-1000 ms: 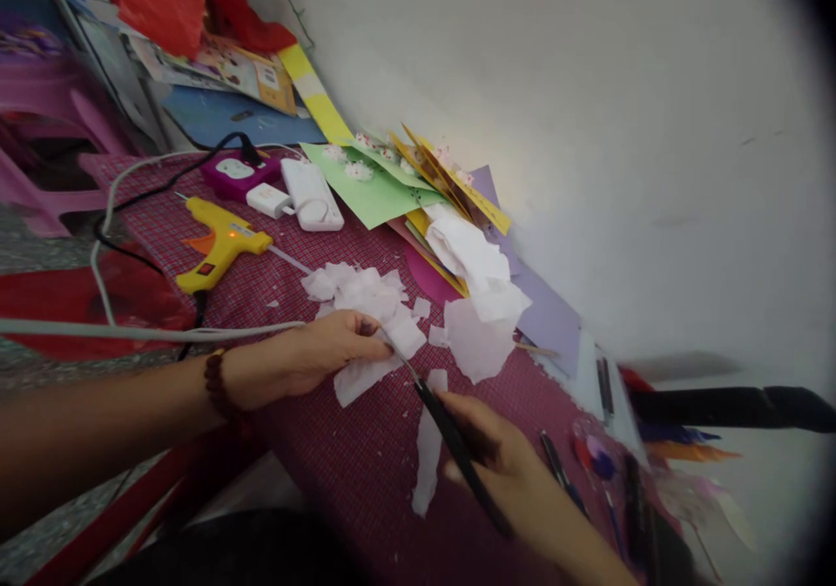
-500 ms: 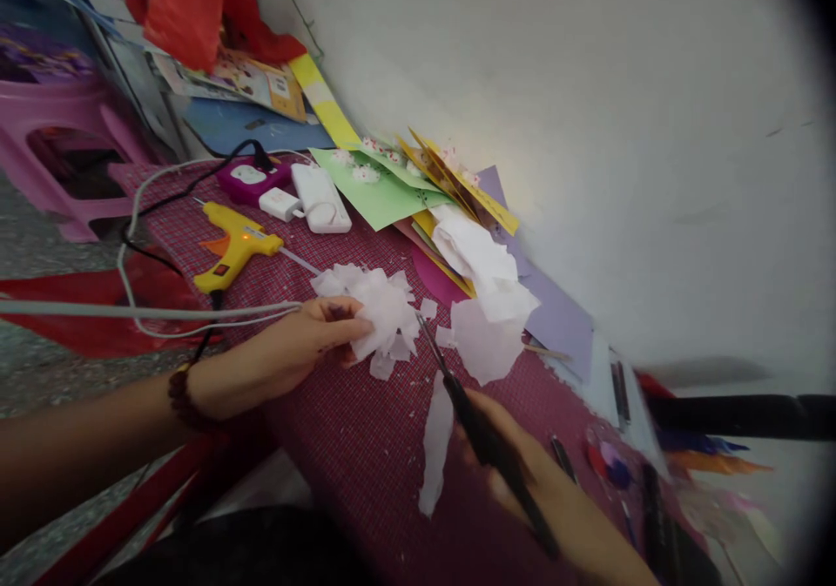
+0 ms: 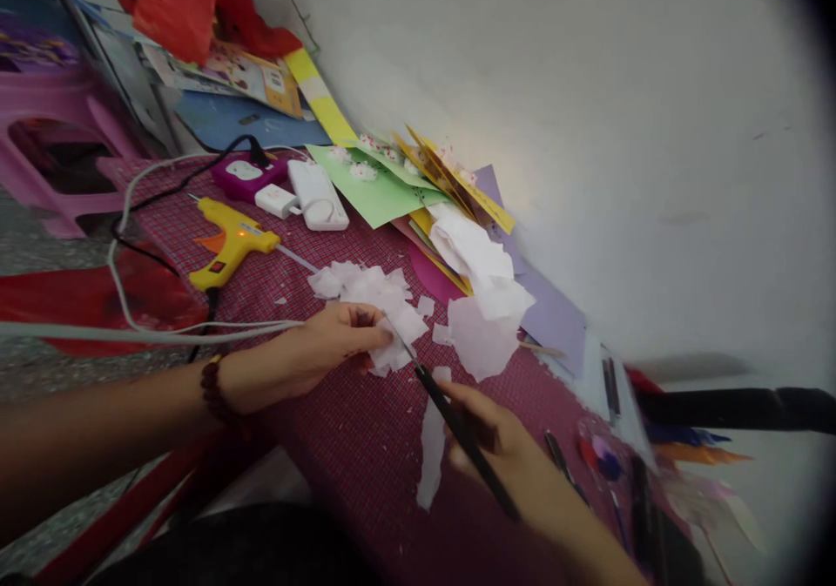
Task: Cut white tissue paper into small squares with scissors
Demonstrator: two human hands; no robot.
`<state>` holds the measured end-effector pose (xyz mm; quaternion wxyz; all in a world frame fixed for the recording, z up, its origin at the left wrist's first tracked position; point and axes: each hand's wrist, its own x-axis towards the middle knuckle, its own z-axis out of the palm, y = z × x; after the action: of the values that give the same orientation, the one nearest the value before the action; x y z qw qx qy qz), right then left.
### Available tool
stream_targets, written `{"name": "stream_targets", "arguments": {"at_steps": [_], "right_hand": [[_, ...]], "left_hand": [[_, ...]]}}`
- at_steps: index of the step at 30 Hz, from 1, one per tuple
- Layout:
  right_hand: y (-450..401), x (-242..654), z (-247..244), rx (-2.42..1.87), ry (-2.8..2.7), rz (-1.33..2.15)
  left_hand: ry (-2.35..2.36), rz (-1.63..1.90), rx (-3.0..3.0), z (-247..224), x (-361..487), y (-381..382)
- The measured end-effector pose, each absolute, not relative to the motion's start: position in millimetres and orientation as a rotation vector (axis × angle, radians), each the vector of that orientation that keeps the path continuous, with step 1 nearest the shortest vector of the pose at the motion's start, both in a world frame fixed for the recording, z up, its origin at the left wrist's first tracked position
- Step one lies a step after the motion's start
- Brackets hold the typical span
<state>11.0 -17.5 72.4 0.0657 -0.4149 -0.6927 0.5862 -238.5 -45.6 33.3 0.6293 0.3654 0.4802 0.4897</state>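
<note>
My left hand [image 3: 336,342] pinches a piece of thin white paper [image 3: 390,355] between thumb and fingers. My right hand [image 3: 487,434] is closed around black-handled scissors [image 3: 450,420], seen nearly edge-on. Their narrow metal blades reach up-left to the paper beside my left fingertips; whether the blades are apart I cannot tell. Just beyond my left hand lies a heap of cut white paper pieces [image 3: 356,281]. A long white paper strip [image 3: 431,455] rests left of my right hand. To the right of the heap are a larger sheet of thin paper [image 3: 480,342] and crumpled white paper [image 3: 470,246].
A yellow glue gun [image 3: 232,242] with its light on lies at the left. Behind it are a purple socket block [image 3: 245,175], a white power bank [image 3: 318,196] and cables. Coloured cards [image 3: 379,194] lean near the wall. A pink stool [image 3: 58,142] stands beyond the table's left edge.
My left hand has moved right, off the heap, with a paper piece in its fingers. The scissors have shifted left, and their tips now meet that paper.
</note>
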Motion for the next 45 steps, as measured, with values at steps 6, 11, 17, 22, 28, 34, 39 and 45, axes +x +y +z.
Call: {"name": "stream_targets", "arguments": {"at_steps": [6,11,17,22,28,34,39,45], "right_hand": [[-8.7,6.4,71.4,-1.189,-2.161,1.816],[-0.3,31.9,59.4,-1.034,-2.200,1.852],[-16.2,82.2,51.5,-1.076,-2.049,1.795],[-49.8,113.3,47.9,-1.171,-1.890,1.713],[-61.9,116.2,49.4,-1.239,-1.692,1.636],[-48.9,124.6,29.9,-1.122,-1.539,1.754],[-48.8,130.2,25.9,-1.068,-1.468,1.817],[-47.3,132.0,27.1,-1.031,-1.408,1.851]], "left_hand": [[1.128,1.126,0.816,33.9,-244.0,-46.3],[1.167,1.146,0.805,34.0,-250.8,-46.0],[1.229,1.216,0.884,37.7,-265.8,-34.6],[1.713,1.213,1.485,48.4,-268.6,-27.2],[1.648,0.927,2.230,53.3,-224.7,-37.4],[1.477,0.339,2.205,55.8,-165.3,-32.8],[1.602,0.131,2.250,55.0,-144.8,-12.9],[1.735,-0.026,2.283,58.8,-143.5,-12.5]]}}
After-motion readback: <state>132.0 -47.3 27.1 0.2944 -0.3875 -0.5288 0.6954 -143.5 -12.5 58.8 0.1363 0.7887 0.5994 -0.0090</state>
